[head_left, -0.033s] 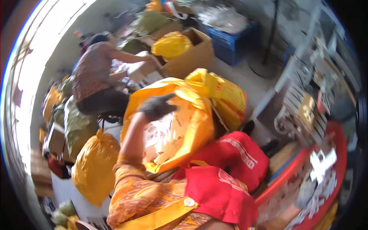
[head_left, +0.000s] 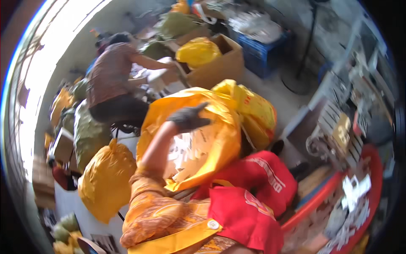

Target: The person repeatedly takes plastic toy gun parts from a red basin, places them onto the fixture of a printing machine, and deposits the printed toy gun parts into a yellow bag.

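Observation:
My left hand (head_left: 188, 117) wears a dark grey glove and reaches up from the lower edge in an orange patterned sleeve. Its fingers curl over the top rim of a large open yellow plastic bag (head_left: 220, 139). Inside the bag lie several white paper-like pieces (head_left: 186, 154). A second yellow bag (head_left: 253, 108) leans right behind it. A red apron (head_left: 253, 190) covers my lap below the bag. My right hand is hidden from view.
Another person (head_left: 112, 80) sits at the upper left, reaching toward a cardboard box (head_left: 220, 70) holding a yellow bag. A filled yellow bag (head_left: 105, 182) stands at the left. A blue crate (head_left: 262, 53) is behind, and a red basin (head_left: 374, 186) with white pieces at the right.

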`<action>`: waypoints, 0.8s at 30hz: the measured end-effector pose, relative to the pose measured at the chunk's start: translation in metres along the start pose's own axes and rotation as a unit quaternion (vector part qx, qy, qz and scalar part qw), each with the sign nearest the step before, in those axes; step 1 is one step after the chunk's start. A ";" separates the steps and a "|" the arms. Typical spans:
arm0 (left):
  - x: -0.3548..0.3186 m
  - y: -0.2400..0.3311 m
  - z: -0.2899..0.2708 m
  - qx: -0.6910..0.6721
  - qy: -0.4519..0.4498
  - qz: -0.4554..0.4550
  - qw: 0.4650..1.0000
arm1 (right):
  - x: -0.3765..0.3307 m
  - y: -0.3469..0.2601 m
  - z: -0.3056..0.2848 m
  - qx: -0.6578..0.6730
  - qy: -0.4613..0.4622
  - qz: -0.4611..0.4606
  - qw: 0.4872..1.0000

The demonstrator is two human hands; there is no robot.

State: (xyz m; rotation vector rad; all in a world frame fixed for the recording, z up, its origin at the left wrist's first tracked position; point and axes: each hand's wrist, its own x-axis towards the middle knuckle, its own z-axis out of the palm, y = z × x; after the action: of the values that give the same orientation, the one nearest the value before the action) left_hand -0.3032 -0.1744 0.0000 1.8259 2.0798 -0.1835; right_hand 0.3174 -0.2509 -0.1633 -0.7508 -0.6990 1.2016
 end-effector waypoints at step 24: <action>0.052 0.103 0.027 0.049 0.076 0.361 0.928 | -0.062 -0.062 0.098 -0.323 0.053 -0.064 0.943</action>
State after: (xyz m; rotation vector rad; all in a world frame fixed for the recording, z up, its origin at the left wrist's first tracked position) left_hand -0.2025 -0.1191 -0.0291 2.5954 1.3587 0.0558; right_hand 0.2588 -0.3100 -0.0613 -1.2826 -1.0517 0.7976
